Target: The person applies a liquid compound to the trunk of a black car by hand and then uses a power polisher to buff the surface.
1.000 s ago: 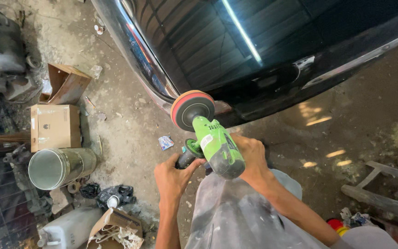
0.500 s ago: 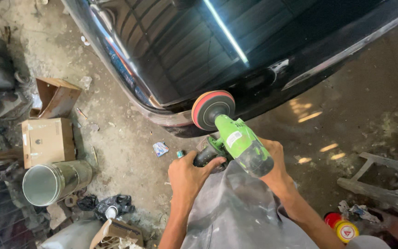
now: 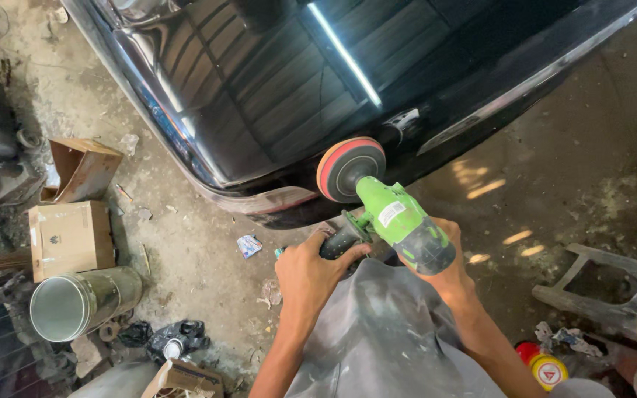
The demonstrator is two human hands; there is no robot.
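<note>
Seen from above, a person's left hand [image 3: 311,271] is clamping the side handle and right hand [image 3: 444,258] is gripping the green polisher [image 3: 399,221] body, steadying its red pad [image 3: 349,168], at twelve o'clock, against the black car panel [image 3: 296,88].

The dusty grey concrete floor [image 3: 186,258] carries many things. Left of the grips lie a small crumpled wrapper [image 3: 248,245], farther left a closed brown cardboard box [image 3: 71,237], an open cardboard box [image 3: 82,168] and a shiny metal cylinder on its side [image 3: 82,301]. Right of the grips lies a grey metal frame [image 3: 613,295].
</note>
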